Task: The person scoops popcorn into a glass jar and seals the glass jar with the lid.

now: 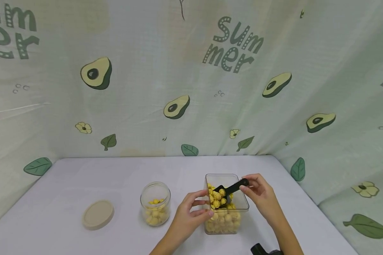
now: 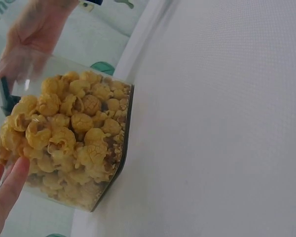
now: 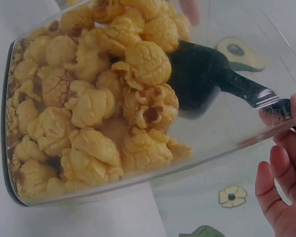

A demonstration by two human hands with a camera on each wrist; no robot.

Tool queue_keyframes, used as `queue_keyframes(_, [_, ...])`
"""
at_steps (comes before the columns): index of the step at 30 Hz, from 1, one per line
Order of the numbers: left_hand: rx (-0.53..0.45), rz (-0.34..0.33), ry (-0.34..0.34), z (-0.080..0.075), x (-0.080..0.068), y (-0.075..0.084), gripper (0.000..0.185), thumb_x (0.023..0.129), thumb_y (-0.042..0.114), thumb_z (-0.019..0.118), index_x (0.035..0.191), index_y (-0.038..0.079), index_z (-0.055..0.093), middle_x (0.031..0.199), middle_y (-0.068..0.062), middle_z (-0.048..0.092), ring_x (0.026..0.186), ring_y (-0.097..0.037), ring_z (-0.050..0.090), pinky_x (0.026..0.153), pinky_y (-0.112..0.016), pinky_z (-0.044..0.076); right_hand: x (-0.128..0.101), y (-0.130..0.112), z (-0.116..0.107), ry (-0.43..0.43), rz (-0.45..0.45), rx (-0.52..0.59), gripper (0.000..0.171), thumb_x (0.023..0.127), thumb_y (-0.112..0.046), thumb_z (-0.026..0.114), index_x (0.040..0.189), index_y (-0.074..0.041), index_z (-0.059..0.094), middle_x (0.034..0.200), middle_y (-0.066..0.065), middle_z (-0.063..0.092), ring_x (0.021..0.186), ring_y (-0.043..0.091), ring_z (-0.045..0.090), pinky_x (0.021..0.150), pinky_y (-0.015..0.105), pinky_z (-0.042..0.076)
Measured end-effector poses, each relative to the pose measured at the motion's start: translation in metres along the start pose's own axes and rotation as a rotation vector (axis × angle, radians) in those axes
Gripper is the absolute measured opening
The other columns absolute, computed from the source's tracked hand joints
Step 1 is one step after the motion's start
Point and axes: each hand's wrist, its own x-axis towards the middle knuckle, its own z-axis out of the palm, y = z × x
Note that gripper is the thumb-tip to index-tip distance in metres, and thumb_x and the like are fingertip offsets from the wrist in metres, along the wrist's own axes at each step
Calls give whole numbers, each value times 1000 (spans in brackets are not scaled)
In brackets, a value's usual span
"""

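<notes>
A clear square container (image 1: 242, 203) of yellow popcorn (image 1: 222, 221) stands on the white table near its front. My left hand (image 1: 191, 209) grips the container's left wall, thumb and fingers curled round it. My right hand (image 1: 258, 191) holds the black handle of a scoop (image 1: 231, 189) whose bowl is loaded with popcorn inside the container. The right wrist view shows the scoop (image 3: 207, 79) behind the clear wall, among popcorn (image 3: 103, 108). In the left wrist view the container (image 2: 123, 143) shows popcorn (image 2: 74, 133), with my left fingers (image 2: 7, 190) at its lower corner.
A small round glass jar (image 1: 155, 203), partly filled with popcorn, stands left of the container. Its beige lid (image 1: 98, 214) lies flat further left. An avocado-print cloth (image 1: 191, 78) hangs behind and along both sides of the table (image 1: 83, 177).
</notes>
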Motion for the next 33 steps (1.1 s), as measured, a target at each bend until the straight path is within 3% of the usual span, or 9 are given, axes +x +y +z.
queue_keyframes(7, [13, -11, 11, 1, 0, 1, 54, 82, 21, 71, 131, 11, 50, 130, -11, 46, 115, -26, 51, 88, -24, 53, 1, 6, -4, -17, 25, -21, 25, 89, -7, 61, 111, -2, 51, 91, -20, 65, 80, 4, 59, 71, 17, 51])
queue_keyframes(22, [13, 2, 13, 1, -1, 1, 53, 82, 19, 71, 131, 11, 50, 129, -11, 46, 114, -27, 51, 88, -26, 53, 1, 4, 5, 21, -55, 96, 24, 88, 3, 58, 110, 7, 48, 94, -17, 66, 80, 2, 56, 68, 13, 49])
queue_keyframes(27, [7, 6, 13, 0, -1, 0, 53, 82, 19, 71, 130, 11, 51, 129, -12, 46, 114, -27, 51, 88, -25, 53, 1, 5, 9, 56, -32, 106, 24, 88, 2, 58, 110, 7, 48, 91, -17, 66, 77, 4, 56, 68, 13, 49])
queue_keyframes(33, [-3, 7, 9, 0, 0, -1, 54, 82, 20, 71, 131, 13, 50, 129, -11, 46, 114, -26, 51, 88, -25, 53, 1, 6, 11, 106, 37, 195, 23, 88, 1, 59, 109, 1, 50, 90, -17, 66, 80, -1, 60, 72, 11, 50])
